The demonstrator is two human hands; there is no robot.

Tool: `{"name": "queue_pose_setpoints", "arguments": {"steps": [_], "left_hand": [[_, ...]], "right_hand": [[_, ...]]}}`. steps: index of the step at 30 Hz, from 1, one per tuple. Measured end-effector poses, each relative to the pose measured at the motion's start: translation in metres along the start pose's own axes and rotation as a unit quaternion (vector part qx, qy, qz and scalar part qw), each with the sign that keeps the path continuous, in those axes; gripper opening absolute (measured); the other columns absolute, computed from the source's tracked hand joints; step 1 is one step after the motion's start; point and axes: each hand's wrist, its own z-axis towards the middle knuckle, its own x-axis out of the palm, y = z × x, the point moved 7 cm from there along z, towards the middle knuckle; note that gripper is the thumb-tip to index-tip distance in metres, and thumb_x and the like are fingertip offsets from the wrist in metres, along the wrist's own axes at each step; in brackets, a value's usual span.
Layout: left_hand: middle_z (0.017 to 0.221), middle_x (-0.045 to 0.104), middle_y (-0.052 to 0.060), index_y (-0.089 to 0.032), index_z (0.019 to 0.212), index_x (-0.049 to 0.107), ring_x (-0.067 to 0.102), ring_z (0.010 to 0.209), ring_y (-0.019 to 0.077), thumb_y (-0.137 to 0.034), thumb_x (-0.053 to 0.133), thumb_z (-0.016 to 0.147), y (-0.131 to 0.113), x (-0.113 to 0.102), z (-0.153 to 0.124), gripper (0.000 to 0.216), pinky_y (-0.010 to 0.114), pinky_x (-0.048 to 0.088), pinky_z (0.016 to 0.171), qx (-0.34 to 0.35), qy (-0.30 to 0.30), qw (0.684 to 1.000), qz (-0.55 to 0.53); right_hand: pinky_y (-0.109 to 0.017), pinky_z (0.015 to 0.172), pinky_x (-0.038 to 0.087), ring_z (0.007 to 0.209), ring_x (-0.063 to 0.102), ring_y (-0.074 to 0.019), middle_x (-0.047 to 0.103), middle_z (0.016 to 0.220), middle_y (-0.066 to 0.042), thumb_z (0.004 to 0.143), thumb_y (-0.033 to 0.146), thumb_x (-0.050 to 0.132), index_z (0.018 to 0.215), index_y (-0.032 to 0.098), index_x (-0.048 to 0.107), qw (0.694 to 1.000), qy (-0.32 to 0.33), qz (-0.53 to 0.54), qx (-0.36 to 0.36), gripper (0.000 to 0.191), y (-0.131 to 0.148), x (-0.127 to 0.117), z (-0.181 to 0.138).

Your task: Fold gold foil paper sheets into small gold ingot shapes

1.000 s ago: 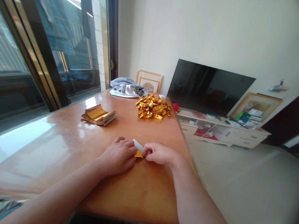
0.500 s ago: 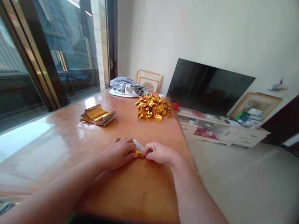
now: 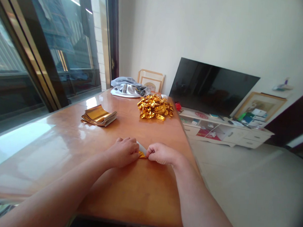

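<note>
A small gold foil paper (image 3: 142,151) with a white underside lies on the wooden table (image 3: 141,191), pinched between both hands. My left hand (image 3: 123,152) presses down on its left part with fingers curled. My right hand (image 3: 160,153) is closed on its right edge. Most of the paper is hidden under the fingers. Farther back sit a stack of flat gold foil sheets (image 3: 99,115) and a heap of folded gold foil pieces (image 3: 155,107).
A grey cloth bundle (image 3: 127,87) and a framed picture (image 3: 150,80) stand at the table's far end. Glass doors (image 3: 42,48) run along the left. To the right are a television (image 3: 212,87) on a low white cabinet (image 3: 227,133) and open tiled floor.
Both hands have closed in a little on the paper; less of its white flap shows. The view shifted slightly.
</note>
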Motion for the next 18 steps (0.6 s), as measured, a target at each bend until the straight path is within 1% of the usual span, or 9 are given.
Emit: {"name": "queue_pose_setpoints", "arguments": {"steps": [5,8,14,18], "left_hand": [[0.094,0.061,0.005,-0.024,0.082,0.067,0.058,0.089,0.022,-0.038,0.049,0.093,-0.0007,-0.0002,-0.0005,0.026,0.035,0.039,0.077,0.001,-0.003,1.0,0.002],[0.094,0.062,0.005,-0.023,0.082,0.067,0.058,0.089,0.0222,-0.037,0.05,0.092,-0.0009,-0.0009,0.0004,0.024,0.035,0.039,0.077,-0.003,-0.004,1.0,0.005],[0.092,0.062,0.005,-0.022,0.077,0.063,0.057,0.088,0.0216,-0.034,0.052,0.089,-0.0018,-0.0009,0.0016,0.021,0.035,0.04,0.078,-0.011,-0.016,1.0,0.01],[0.091,0.061,0.004,-0.022,0.076,0.061,0.057,0.087,0.0215,-0.033,0.053,0.088,-0.0001,0.0014,0.0019,0.018,0.034,0.041,0.078,-0.013,-0.026,1.0,0.002]], "right_hand": [[-0.02,0.049,0.028,0.054,0.043,-0.0083,0.052,0.061,0.005,0.071,0.021,0.058,0.074,0.016,0.069,1.0,-0.002,0.004,-0.002,0.012,0.0006,0.0004,-0.0008],[-0.021,0.048,0.025,0.052,0.04,-0.0079,0.047,0.057,0.006,0.073,0.026,0.06,0.069,0.016,0.066,1.0,-0.013,0.01,0.009,0.013,0.0012,0.0003,-0.0018],[-0.022,0.046,0.021,0.048,0.033,-0.0071,0.038,0.052,0.007,0.072,0.026,0.061,0.058,0.017,0.055,0.999,-0.03,-0.001,0.025,0.017,0.0014,0.0023,-0.001],[-0.023,0.045,0.019,0.047,0.032,-0.0072,0.038,0.052,0.006,0.072,0.025,0.06,0.059,0.018,0.054,0.998,-0.043,-0.014,0.035,0.016,-0.0036,0.0051,0.0018]]}}
